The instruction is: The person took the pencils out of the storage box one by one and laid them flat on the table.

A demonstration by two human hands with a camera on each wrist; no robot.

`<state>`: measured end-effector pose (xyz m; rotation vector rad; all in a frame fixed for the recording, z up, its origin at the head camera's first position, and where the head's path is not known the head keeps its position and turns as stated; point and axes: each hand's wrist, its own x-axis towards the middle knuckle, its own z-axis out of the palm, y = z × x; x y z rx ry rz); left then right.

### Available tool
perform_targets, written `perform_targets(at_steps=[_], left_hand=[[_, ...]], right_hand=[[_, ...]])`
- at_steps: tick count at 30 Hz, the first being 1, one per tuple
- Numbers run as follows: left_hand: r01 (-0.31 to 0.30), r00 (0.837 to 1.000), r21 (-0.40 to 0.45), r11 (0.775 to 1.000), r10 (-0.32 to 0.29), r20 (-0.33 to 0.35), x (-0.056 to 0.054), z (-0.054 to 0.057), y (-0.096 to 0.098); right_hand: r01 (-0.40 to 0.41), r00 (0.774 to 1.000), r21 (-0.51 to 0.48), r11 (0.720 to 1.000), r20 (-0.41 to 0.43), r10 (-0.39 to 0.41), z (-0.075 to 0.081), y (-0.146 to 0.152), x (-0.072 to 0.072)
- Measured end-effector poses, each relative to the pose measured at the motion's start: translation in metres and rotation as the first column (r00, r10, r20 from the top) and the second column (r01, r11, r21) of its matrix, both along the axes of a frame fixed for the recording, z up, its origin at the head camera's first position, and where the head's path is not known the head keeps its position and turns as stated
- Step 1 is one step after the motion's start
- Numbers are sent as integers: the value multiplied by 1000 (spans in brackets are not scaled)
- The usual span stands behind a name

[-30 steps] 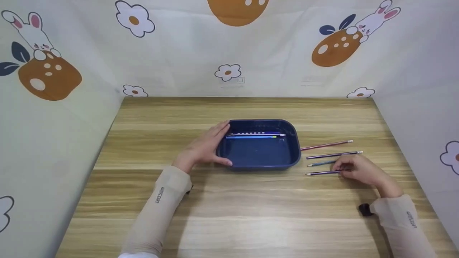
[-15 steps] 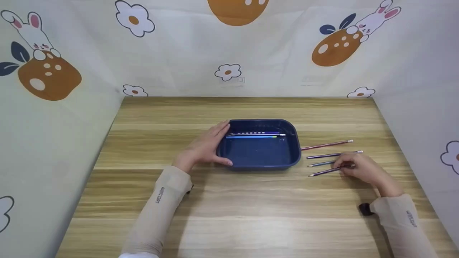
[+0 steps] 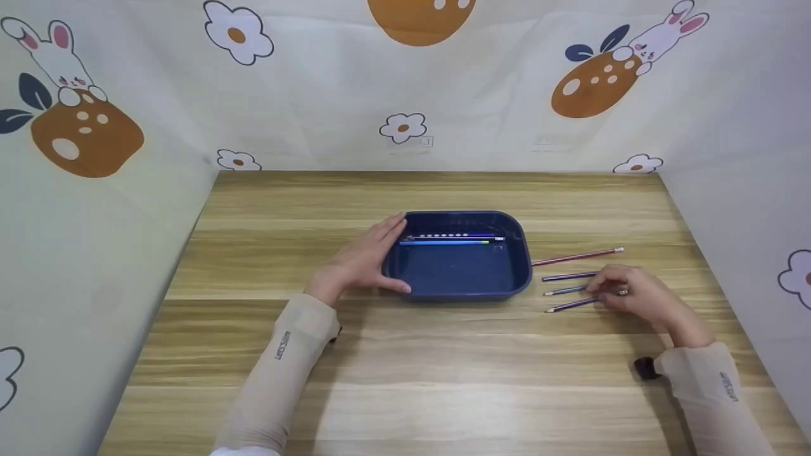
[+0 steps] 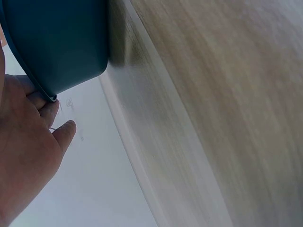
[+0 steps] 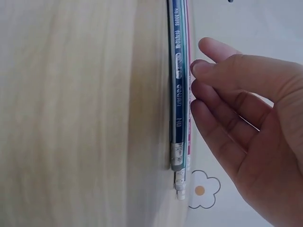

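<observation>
My left hand (image 3: 358, 256) holds the left end of a navy-blue plastic tray (image 3: 453, 296), thumb at the near corner and fingers at the far one. In the left wrist view the fingers are at the tray's rim (image 4: 28, 71). Several pencils lie in the tray, among them a light-blue pencil (image 3: 443, 242). My right hand (image 3: 633, 294) hovers low over the pencils on the right. Its loosely bent fingers are near a blue pencil (image 3: 564, 291) and a dark pencil (image 3: 573, 305) nearest me. In the right wrist view that dark pencil (image 5: 178, 94) lies beside the fingertips.
A red pencil (image 3: 580, 256) points at the tray's right side, and a purple pencil (image 3: 568, 277) lies just below it. The wooden table (image 3: 443, 380) meets a patterned cloth backdrop (image 3: 317, 101) at the back and on both sides.
The dark pencil nearest me has turned slightly, its tip moving a little right and toward me. My right fingers have shifted slightly away from me. The left hand and tray have stayed put.
</observation>
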<state>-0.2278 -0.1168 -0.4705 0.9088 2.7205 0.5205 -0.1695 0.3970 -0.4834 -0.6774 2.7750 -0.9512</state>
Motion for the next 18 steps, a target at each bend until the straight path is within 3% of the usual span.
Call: perform_targets(at_steps=[7,18], left_hand=[[1,1000,2,1000,-1,-4,-1,0,0],[2,1000,3,1000,-2,19,0,2,0]], right_hand=[[-31,1000,-69,997,0,32,3,-3,-1],[-70,996,-135,988,-71,61,10,-10,0]])
